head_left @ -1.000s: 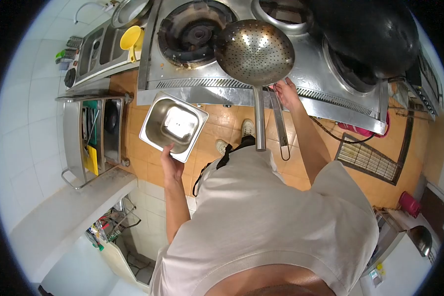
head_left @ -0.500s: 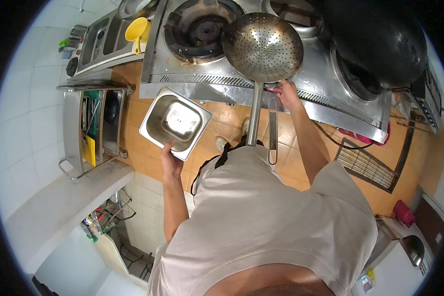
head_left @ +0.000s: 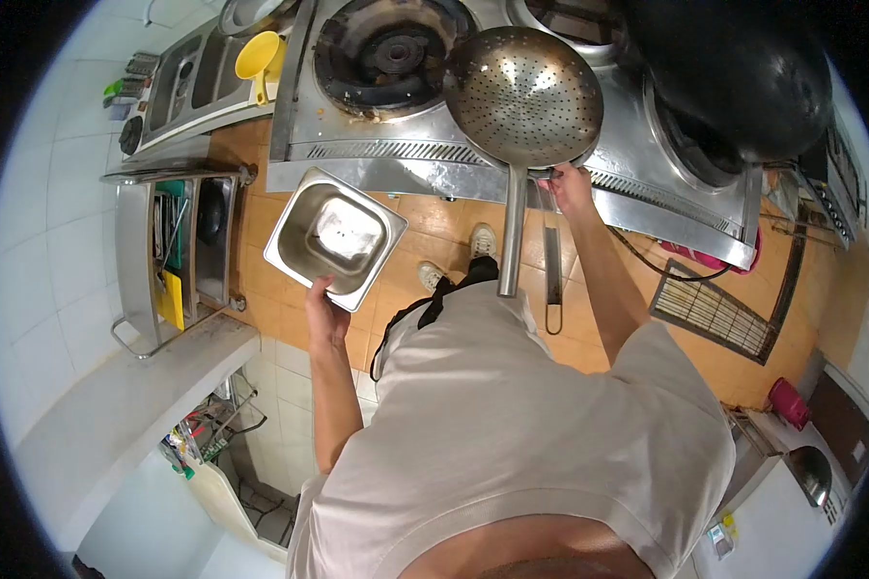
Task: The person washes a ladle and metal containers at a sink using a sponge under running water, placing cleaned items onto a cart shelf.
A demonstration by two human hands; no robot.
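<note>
My left hand [head_left: 328,311] grips the near rim of a deep rectangular steel pan [head_left: 299,249], thumb over the edge. The pan's inside is bare and shiny, and it is held over the floor. My right hand [head_left: 572,191] is closed at the front edge of the stove, around the upper end of a thin, long-handled metal utensil [head_left: 552,265] that ends in a wire loop. The utensil's head is hidden. Close beside these fingers is the rim of a large perforated strainer [head_left: 523,95], which overlaps the stove top, its tubular handle [head_left: 514,232] pointing toward my body.
The steel stove [head_left: 377,174] spans the front, with a blackened burner [head_left: 396,53] at left and a big dark wok [head_left: 734,77] at right. A yellow scoop [head_left: 259,58] lies by the sinks at far left. A wheeled steel rack [head_left: 137,261] stands left; a floor grate [head_left: 714,309] lies right.
The strainer and the thin-handled utensil have shifted a little to the right and toward my body, along with my right hand. My left hand still holds the pan in nearly the same place.
</note>
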